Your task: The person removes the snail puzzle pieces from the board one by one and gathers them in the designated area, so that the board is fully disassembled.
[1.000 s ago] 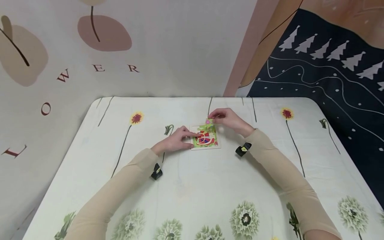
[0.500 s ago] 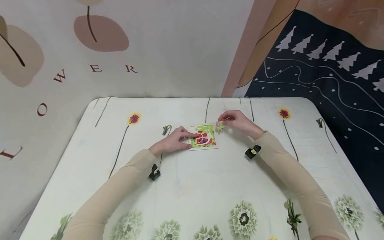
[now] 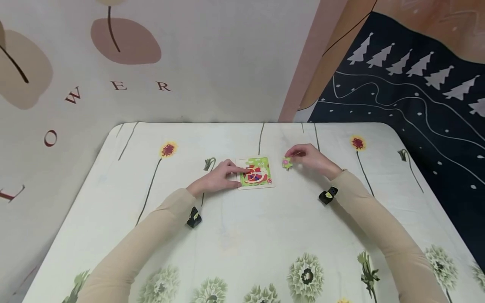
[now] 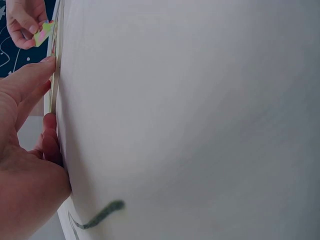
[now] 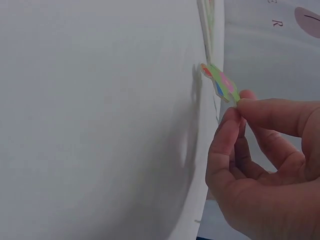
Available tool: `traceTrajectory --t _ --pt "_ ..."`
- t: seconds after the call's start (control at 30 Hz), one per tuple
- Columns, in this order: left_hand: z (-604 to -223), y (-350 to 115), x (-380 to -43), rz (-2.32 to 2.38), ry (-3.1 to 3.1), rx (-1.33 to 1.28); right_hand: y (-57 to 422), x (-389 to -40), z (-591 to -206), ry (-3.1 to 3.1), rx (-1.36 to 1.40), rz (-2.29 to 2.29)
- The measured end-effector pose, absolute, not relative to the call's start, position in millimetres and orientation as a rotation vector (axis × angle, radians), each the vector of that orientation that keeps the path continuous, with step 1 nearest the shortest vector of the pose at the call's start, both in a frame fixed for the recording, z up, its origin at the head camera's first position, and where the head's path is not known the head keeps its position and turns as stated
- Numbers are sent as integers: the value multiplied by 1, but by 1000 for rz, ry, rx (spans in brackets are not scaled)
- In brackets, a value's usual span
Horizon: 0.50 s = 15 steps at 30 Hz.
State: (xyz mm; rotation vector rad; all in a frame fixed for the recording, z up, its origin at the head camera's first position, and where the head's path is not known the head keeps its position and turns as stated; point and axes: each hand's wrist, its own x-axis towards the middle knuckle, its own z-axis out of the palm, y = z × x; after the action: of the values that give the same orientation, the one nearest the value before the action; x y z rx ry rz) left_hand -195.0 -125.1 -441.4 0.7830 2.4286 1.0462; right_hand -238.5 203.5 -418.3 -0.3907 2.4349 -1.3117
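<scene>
A small square jigsaw puzzle with a green, red and white picture lies on the table. My left hand rests at its left side, a straight index finger pressing on the picture and the thumb at the near left corner. To the right of the puzzle, my right hand pinches a green puzzle piece with a pink flower between thumb and fingertips. In the right wrist view, the piece is tilted, apart from the puzzle's edge, and its end is hidden by the fingertips.
A white cloth printed with flowers covers the table. Behind the far edge rises a pale printed wall, with a dark tree-patterned panel at right. Each wrist wears a small black camera.
My right hand has moved the puzzle piece from over the puzzle's upper right corner out to the right and slightly nearer. The left hand has stayed on the puzzle.
</scene>
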Motion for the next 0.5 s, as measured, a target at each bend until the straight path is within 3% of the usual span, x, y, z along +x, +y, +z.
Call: traceTrajectory --t 0.5 --pt "-442 -126 -195 1053 2433 799 209 -233 -424 2538 -428 -1171"
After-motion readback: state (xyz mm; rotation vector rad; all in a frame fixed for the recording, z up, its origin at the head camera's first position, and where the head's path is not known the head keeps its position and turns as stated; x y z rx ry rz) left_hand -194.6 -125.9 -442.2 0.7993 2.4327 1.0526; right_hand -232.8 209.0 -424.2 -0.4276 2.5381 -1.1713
